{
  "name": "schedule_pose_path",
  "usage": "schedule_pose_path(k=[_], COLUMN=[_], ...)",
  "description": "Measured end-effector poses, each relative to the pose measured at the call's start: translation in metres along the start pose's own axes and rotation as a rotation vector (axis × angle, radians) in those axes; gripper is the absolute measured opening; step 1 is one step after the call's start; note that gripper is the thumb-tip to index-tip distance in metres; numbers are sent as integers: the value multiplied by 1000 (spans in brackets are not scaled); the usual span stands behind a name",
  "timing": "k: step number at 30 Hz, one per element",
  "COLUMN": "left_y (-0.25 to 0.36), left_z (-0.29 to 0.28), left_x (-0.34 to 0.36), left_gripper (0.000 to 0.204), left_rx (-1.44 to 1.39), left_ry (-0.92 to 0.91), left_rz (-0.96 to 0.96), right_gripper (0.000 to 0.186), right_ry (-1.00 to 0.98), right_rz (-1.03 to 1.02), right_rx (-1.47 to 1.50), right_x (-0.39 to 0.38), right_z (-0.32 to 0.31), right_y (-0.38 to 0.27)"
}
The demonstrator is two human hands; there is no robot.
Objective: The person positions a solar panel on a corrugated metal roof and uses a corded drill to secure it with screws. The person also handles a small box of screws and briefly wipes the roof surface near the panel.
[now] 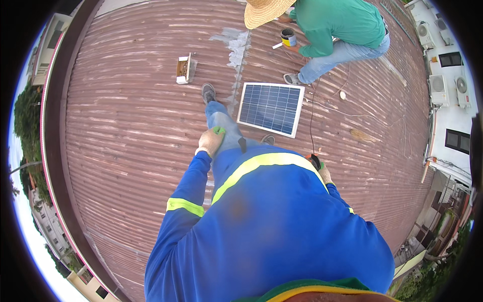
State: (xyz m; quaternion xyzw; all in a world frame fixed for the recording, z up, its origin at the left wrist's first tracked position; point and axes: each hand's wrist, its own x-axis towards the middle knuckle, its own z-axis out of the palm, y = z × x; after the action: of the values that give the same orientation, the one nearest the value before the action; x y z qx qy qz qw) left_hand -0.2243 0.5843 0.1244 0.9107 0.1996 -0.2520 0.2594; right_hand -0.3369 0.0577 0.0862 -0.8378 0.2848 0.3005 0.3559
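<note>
My left hand (211,140), in a pale glove with green fingers, is against my left thigh (223,126). Its fingers look curled; whether anything lies inside them is hidden. On my right side, a similarly gloved right hand (325,174) grips an orange-and-black corded power tool (314,161), partly covered by my blue jacket. A dark cord (312,121) runs up from the tool. Just ahead of me, a framed solar panel (271,108) lies on the brown corrugated roof (136,131), beside my shoes.
A co-worker (337,30) in a green top and straw hat bends at the upper right beside an open can (288,37). An open box (183,69) stands ahead left. A pale wire (362,114) trails rightward near a brush-like bundle (363,135). The roof's raised edge (54,131) curves along the left.
</note>
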Motion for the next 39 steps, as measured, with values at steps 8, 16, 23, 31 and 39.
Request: schedule_pose_path(k=[8, 16, 23, 31, 39], left_y=[-2, -6, -6, -7, -7], left_z=[0, 4, 6, 4, 5], left_x=[2, 7, 6, 7, 9], left_gripper=[41, 40, 37, 40, 40], left_rx=[15, 22, -3, -5, -25], left_ry=[40, 15, 68, 21, 9], left_rz=[78, 65, 68, 28, 47], right_gripper=[56, 60, 64, 63, 64], right_ry=[-16, 20, -4, 9, -11], right_rz=[55, 18, 27, -61, -34], right_rx=[-108, -172, -152, -189, -165], right_x=[13, 14, 19, 28, 27], right_z=[7, 9, 8, 13, 10], right_y=[25, 27, 26, 31, 29])
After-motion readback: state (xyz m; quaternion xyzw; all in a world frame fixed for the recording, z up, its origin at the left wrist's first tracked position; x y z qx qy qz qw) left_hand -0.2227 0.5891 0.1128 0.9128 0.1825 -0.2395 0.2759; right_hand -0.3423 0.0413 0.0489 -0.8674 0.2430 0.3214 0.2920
